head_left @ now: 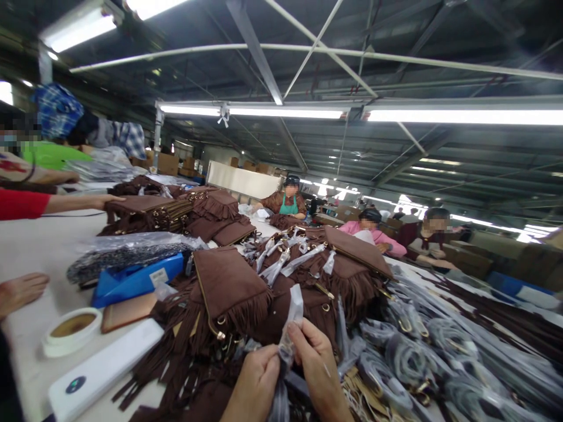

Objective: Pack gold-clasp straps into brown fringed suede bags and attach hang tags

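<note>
My left hand [257, 378] and my right hand [314, 357] meet at the lower middle, both closed in a pinch on a clear plastic wrapper [295, 305]. The wrapper's free end sticks up above my fingers, and a grey plastic-covered length hangs down between my hands. Just beyond them lie brown fringed bags [231, 284] with gold zips and rings. To the right of my right hand are coiled straps in plastic [409, 357].
At the left are a white tape roll [73, 331], a white box-like object [105, 369], a blue packet [138, 281] and a phone-like object [127, 310]. Another person's hand [24, 293] rests nearby; a red-sleeved arm [74, 203] reaches to stacked bags. Several people sit beyond.
</note>
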### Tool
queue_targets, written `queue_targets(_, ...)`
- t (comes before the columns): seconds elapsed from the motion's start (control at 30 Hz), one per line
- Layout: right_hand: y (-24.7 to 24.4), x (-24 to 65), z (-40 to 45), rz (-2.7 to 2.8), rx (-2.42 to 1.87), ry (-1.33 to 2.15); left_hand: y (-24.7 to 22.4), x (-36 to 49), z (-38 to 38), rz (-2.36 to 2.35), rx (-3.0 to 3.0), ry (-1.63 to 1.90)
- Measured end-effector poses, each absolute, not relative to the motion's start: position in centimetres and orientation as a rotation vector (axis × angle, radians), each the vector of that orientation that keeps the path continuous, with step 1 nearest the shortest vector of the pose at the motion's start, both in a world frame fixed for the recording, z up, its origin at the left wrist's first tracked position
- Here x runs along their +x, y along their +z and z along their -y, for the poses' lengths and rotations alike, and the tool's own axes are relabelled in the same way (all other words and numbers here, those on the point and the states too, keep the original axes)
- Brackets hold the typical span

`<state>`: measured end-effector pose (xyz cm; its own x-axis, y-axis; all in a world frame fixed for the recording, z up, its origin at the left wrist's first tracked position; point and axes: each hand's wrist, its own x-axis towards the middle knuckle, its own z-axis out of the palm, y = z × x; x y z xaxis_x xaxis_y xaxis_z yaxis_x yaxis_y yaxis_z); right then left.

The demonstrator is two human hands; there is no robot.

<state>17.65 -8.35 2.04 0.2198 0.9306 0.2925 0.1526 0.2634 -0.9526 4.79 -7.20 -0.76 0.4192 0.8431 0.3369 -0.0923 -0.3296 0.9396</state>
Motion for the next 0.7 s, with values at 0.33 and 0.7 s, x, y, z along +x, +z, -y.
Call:
queue_targets(0.33, 2.0, 19.0, 8.6, 1.020, -1.108, 0.764, -3.3, 7.0, 6.3, -0.418, 1.152, 0.838)
queue_targets(0.7, -0.5, 18.8, 9.7, 1.242, -1.181, 0.966, -4.8, 6.7, 6.7, -0.714, 1.384, 1.103)
